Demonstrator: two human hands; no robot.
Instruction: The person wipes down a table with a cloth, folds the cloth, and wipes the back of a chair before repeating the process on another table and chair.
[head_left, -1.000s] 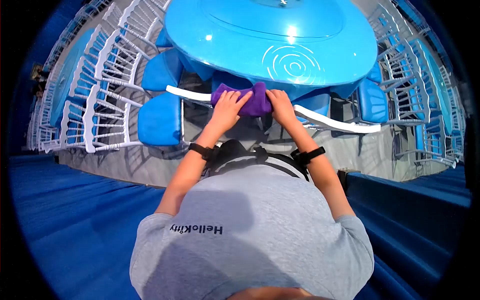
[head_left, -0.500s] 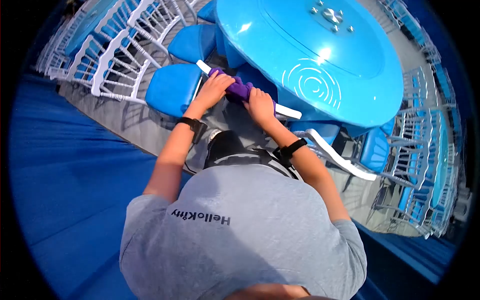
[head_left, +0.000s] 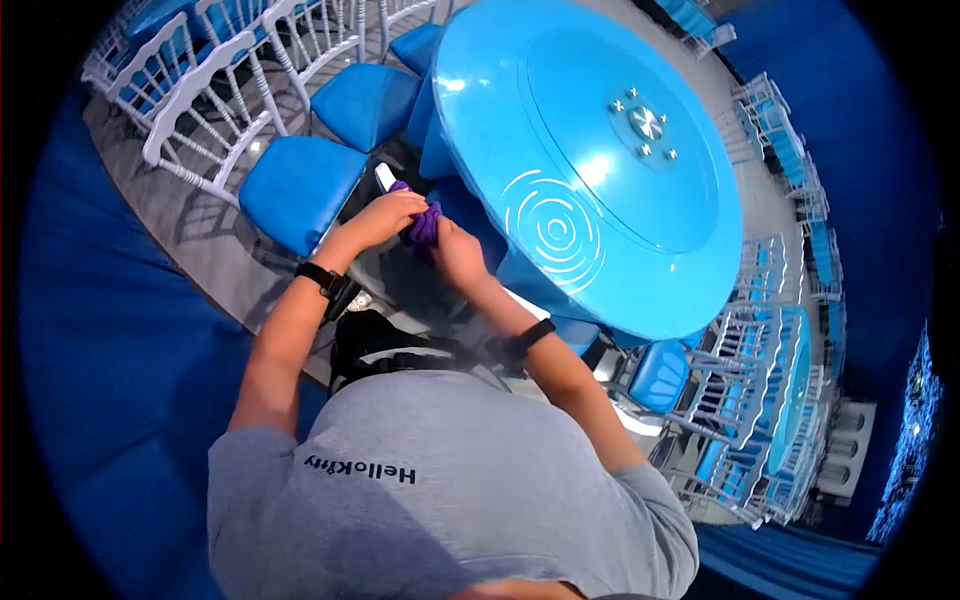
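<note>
A purple cloth (head_left: 422,228) is wrapped around the white top rail (head_left: 385,178) of a chair back in front of me. My left hand (head_left: 393,214) is closed over the cloth near the rail's upper left end. My right hand (head_left: 460,254) grips the same cloth from the other side, close to the left one. Past the right wrist, the rail's lower end comes out partly hidden by the forearm. Most of this chair is out of sight under my arms.
A round blue table (head_left: 485,150) with a turntable (head_left: 570,100) stands just beyond the chair. White chairs with blue seats (head_left: 303,190) are at the left, more chairs (head_left: 660,378) at the right. A blue cloth surface (head_left: 130,380) lies at my left.
The camera view has turned, so the table and chairs sit differently in frame. Both hands stay on the cloth, and now appear further left and lower, slightly closer together.
</note>
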